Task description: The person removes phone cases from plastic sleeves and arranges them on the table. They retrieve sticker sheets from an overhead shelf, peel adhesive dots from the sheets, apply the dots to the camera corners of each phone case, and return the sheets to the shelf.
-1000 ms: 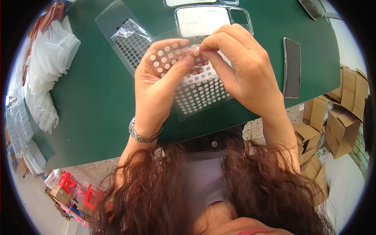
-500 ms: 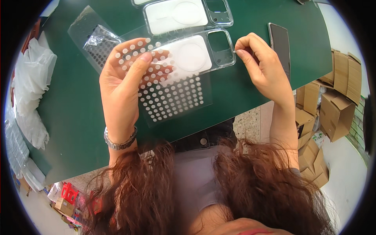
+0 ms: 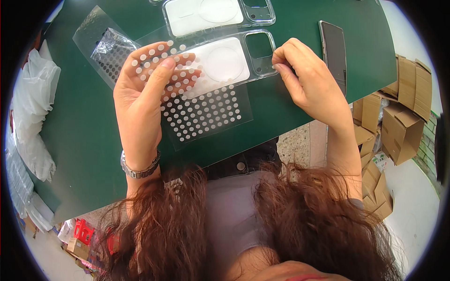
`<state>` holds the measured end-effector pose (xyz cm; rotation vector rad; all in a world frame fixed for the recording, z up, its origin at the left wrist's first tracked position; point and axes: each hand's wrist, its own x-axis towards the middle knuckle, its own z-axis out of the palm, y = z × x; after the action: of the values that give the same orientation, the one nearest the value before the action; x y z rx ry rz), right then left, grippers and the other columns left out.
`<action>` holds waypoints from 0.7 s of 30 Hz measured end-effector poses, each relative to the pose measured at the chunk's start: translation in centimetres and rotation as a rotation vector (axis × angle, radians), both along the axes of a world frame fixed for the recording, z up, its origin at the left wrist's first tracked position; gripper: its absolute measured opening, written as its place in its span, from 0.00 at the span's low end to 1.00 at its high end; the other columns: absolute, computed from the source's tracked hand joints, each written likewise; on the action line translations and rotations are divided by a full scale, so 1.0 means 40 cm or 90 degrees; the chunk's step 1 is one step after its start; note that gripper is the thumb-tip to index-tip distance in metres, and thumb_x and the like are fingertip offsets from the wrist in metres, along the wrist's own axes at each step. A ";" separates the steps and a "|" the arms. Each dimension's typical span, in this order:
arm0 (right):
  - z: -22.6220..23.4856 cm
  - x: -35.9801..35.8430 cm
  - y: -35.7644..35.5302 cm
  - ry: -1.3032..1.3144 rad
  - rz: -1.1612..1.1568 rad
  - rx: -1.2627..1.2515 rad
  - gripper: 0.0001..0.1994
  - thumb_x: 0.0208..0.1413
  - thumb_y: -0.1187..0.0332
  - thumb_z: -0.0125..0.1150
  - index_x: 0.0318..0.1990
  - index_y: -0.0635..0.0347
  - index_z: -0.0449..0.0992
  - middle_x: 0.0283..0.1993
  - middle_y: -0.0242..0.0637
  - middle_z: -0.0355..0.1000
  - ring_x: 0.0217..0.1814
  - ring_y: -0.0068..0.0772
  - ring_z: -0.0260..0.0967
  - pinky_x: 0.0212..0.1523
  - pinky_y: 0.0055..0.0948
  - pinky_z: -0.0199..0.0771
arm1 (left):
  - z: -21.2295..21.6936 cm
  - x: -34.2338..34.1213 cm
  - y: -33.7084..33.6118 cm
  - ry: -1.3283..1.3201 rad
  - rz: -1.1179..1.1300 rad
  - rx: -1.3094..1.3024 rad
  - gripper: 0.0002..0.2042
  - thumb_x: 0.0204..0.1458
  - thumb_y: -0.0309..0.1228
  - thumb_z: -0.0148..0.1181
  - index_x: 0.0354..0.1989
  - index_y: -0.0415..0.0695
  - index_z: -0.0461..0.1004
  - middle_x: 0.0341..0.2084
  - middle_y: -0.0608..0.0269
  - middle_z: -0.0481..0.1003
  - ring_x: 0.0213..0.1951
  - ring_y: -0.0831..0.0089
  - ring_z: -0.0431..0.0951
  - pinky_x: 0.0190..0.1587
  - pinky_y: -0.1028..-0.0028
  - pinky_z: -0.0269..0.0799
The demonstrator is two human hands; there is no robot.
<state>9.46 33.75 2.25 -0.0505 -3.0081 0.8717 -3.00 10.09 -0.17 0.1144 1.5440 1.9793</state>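
Surface: a dark green table top spreads under both hands; its near edge runs just in front of the person's body.
Room: a pale floor shows to the right of the table, with a stack of brown cardboard boxes standing well to the right of the right hand.
Left hand: raised over the table, palm up, fingers curled round a clear sheet of small round white stickers and the left end of a clear phone case; a metal wristband sits on the wrist.
Right hand: thumb and forefinger are pinched narrow at the case's right end, beside its camera cut-out; whether a sticker sits between the fingertips cannot be told.
Phone case: it spans the gap between the two hands, lying flat and face up, with a white insert bearing a ring visible through it.
Sticker sheet: it hangs below the case, toward the person, partly draped over the left fingers.
Beyond the hands: a second clear case lies on the table just past the held one.
Left of the left hand: another dotted sheet under crinkled clear film lies on the table, near the fingers.
Right of the right hand: a dark phone lies flat, just beside the knuckles.
Far left: a pile of clear plastic bags rests at the table edge; what is in them cannot be told.
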 end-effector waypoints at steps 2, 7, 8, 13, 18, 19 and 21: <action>0.004 -0.003 -0.003 -0.003 0.004 0.007 0.04 0.54 0.78 0.56 0.36 0.66 0.67 0.34 0.45 0.65 0.40 0.49 0.66 0.42 0.40 0.67 | 0.000 0.000 -0.002 0.000 0.000 -0.001 0.13 0.60 0.25 0.56 0.51 0.34 0.69 0.40 0.45 0.80 0.39 0.61 0.84 0.41 0.70 0.81; 0.008 -0.008 -0.003 -0.017 0.019 0.025 0.05 0.53 0.79 0.56 0.35 0.65 0.67 0.32 0.45 0.63 0.38 0.49 0.65 0.40 0.41 0.67 | -0.007 0.001 -0.003 0.001 -0.001 0.000 0.12 0.60 0.25 0.56 0.51 0.34 0.69 0.40 0.45 0.80 0.39 0.61 0.83 0.41 0.70 0.81; 0.012 -0.009 -0.002 -0.021 0.023 0.032 0.05 0.53 0.79 0.56 0.35 0.65 0.67 0.31 0.45 0.63 0.37 0.50 0.64 0.39 0.42 0.66 | -0.005 0.001 -0.003 0.005 -0.002 -0.002 0.12 0.60 0.25 0.57 0.51 0.34 0.69 0.40 0.45 0.80 0.39 0.61 0.83 0.41 0.70 0.81; 0.032 -0.023 0.026 -0.081 -0.018 -0.045 0.04 0.55 0.76 0.56 0.34 0.66 0.68 0.30 0.44 0.68 0.34 0.45 0.68 0.37 0.37 0.69 | -0.004 -0.002 -0.001 -0.001 -0.008 0.009 0.12 0.60 0.24 0.57 0.50 0.32 0.72 0.40 0.45 0.80 0.39 0.61 0.83 0.41 0.70 0.81; 0.015 -0.037 0.008 0.073 -0.178 -0.244 0.02 0.60 0.75 0.59 0.38 0.64 0.75 0.32 0.27 0.71 0.35 0.16 0.66 0.36 0.16 0.65 | -0.002 0.001 0.002 -0.045 0.015 0.045 0.12 0.60 0.24 0.57 0.49 0.30 0.74 0.41 0.46 0.80 0.40 0.61 0.83 0.42 0.68 0.82; 0.023 -0.041 -0.007 0.078 -0.174 -0.248 0.02 0.60 0.75 0.59 0.38 0.64 0.75 0.32 0.27 0.71 0.35 0.16 0.66 0.36 0.16 0.65 | -0.001 0.002 0.007 -0.038 0.018 0.043 0.12 0.60 0.24 0.57 0.49 0.30 0.74 0.41 0.46 0.80 0.40 0.61 0.83 0.42 0.68 0.82; 0.035 -0.056 -0.068 0.157 -0.153 -0.203 0.02 0.57 0.77 0.61 0.37 0.64 0.77 0.34 0.28 0.73 0.35 0.16 0.67 0.34 0.16 0.64 | 0.002 0.005 0.002 -0.084 -0.015 0.068 0.12 0.60 0.24 0.56 0.49 0.30 0.74 0.41 0.45 0.80 0.41 0.61 0.83 0.43 0.67 0.82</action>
<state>7.21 31.02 3.65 -0.2766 -2.5468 1.2158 -2.81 10.15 -0.10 0.0449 1.3482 2.0084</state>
